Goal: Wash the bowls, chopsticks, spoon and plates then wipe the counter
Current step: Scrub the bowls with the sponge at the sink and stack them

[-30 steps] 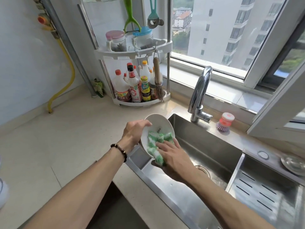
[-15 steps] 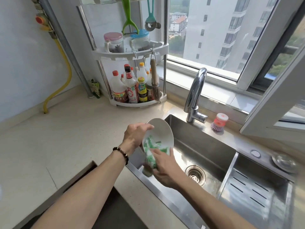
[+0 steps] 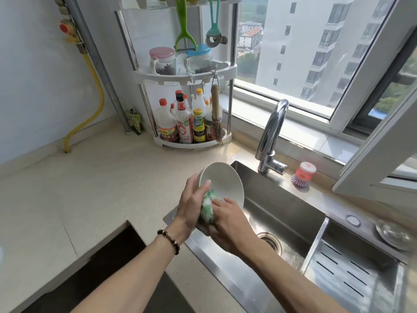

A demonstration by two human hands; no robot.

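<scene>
Both my hands are busy with one white bowl (image 3: pixel 223 184) above the left end of the sink (image 3: pixel 282 213). My left hand (image 3: pixel 191 202) grips the bowl at its left rim, with the thumb lying over the edge and the other fingers curled around the outside. The bowl is tilted, so its opening faces to the right and a little toward me. My right hand (image 3: pixel 228 222) presses a green and white sponge (image 3: pixel 208 206) against the lower inside part of the bowl, with the fingers closed on the sponge; some foam sits on it. The sponge lies between my two hands and touches both. On my left wrist I wear a bracelet (image 3: pixel 169 240) of dark beads.

Under my hands the sink is steel, with the round drain (image 3: pixel 270 242) near the middle of its bottom. The tap (image 3: pixel 272 136) stands at the back edge of the sink, and a small dish brush (image 3: pixel 303 175) with red top stands just right of it on the same edge. At the back corner of the counter (image 3: pixel 79 188) a white rack (image 3: pixel 187 73) stands with bottles (image 3: pixel 182 123) on its low shelf and two jars on the upper one. A small metal lid (image 3: pixel 393 231) lies at the right end of the sink, on the ledge behind the drain tray (image 3: pixel 352 274). I cannot see the chopsticks, spoon or plates.
</scene>
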